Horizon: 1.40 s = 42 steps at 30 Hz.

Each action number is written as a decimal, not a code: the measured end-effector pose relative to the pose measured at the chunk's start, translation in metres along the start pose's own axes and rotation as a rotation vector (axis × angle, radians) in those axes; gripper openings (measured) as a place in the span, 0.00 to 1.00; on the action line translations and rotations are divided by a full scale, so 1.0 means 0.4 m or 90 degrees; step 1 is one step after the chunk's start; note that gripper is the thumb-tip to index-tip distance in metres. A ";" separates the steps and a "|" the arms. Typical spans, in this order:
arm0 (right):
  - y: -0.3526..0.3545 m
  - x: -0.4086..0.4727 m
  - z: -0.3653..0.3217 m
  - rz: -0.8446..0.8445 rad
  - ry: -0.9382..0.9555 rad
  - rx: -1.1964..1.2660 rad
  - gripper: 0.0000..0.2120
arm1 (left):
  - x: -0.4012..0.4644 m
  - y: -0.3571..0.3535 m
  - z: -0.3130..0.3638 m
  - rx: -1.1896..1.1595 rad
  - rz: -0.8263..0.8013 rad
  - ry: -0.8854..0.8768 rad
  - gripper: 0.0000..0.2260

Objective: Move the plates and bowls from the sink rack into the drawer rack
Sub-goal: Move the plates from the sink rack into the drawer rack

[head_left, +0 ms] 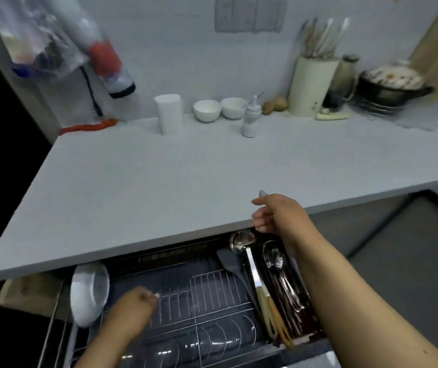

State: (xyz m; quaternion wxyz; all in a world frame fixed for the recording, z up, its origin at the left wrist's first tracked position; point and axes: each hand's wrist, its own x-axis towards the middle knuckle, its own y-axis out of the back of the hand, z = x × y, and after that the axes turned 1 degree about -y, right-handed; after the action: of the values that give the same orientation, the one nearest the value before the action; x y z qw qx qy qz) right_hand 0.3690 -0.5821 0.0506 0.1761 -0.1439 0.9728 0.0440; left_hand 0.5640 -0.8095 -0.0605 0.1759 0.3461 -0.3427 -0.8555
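Partly blurred: left hand (135, 304) fingers.

Left hand (137, 301) low, fingers seemingly curled, holding nothing; right hand (275, 212) raised, loosely curled, forearm stretched forward.

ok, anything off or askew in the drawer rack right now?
Nothing broken or spilled. One white bowl stands on edge at the drawer rack's left end, partly under the countertop overhang; the wire slots beside it hold nothing. Utensils lie in the right compartment.
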 end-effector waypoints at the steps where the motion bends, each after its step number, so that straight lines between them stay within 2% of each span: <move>1: 0.058 -0.004 -0.009 0.027 0.012 0.015 0.11 | 0.003 -0.012 0.049 0.007 -0.006 -0.019 0.12; 8: 0.481 -0.064 -0.049 0.173 0.049 0.110 0.13 | -0.001 -0.153 0.488 -0.014 -0.022 -0.196 0.10; 15: 0.935 -0.126 -0.048 0.319 0.072 0.123 0.13 | -0.097 -0.407 0.931 -0.063 -0.092 -0.342 0.07; 18: 1.121 -0.147 -0.037 0.385 0.072 0.134 0.12 | -0.142 -0.524 1.080 -0.095 -0.121 -0.379 0.07; 22: 1.323 -0.173 -0.029 0.462 0.034 0.180 0.11 | -0.197 -0.660 1.224 -0.054 -0.140 -0.431 0.06; 26: 1.473 -0.171 0.006 0.532 0.005 0.196 0.05 | -0.237 -0.768 1.351 -0.014 -0.156 -0.467 0.08; 33: 1.646 -0.101 0.054 0.618 -0.090 0.189 0.11 | -0.262 -0.927 1.557 0.043 -0.236 -0.562 0.15; 37: 1.736 -0.045 0.074 0.676 -0.154 0.165 0.13 | -0.236 -1.007 1.669 0.072 -0.277 -0.602 0.15; 42: 1.829 0.036 0.111 0.765 -0.272 0.076 0.19 | -0.186 -1.089 1.805 0.086 -0.331 -0.599 0.14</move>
State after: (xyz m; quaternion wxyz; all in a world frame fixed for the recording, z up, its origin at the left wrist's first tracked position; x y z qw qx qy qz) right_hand 0.1546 0.1188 0.0295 0.3181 0.4486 0.8281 0.1085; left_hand 0.0737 -0.1276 0.0457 -0.2364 0.0097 -0.3420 -0.9094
